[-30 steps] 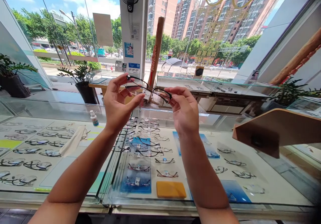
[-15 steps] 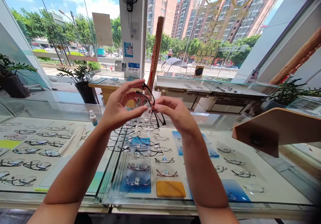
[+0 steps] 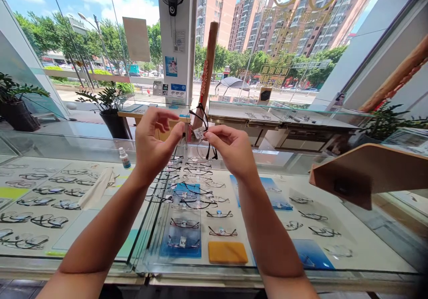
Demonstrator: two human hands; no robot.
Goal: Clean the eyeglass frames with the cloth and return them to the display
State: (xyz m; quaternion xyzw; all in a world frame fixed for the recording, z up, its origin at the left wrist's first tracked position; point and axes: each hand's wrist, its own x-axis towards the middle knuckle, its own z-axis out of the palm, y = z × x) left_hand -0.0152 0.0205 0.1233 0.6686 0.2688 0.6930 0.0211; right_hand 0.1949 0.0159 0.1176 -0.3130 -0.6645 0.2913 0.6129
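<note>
A pair of dark-rimmed eyeglasses (image 3: 204, 119) is held up over the glass display counter, one lens above the other. My right hand (image 3: 232, 147) pinches it near the middle between thumb and fingers. A small pale tag or sticker (image 3: 199, 133) shows by the pinch. To the left, my left hand (image 3: 157, 134) is apart from the glasses, its thumb and curled fingers spaced with nothing between them. Beneath both hands, rows of eyeglasses (image 3: 197, 172) lie inside the counter.
On the counter's left part stand a small spray bottle (image 3: 125, 158) and a pale cloth (image 3: 98, 187). A yellow case (image 3: 228, 252) lies near the front. A brown wooden-edged panel (image 3: 361, 174) juts in from the right. Further off are another display counter (image 3: 247, 111) and a potted plant (image 3: 109, 111).
My left hand has let go of the glasses and drawn back to the left. The glasses have turned more upright in my right hand, and the pale tag has come into view.
</note>
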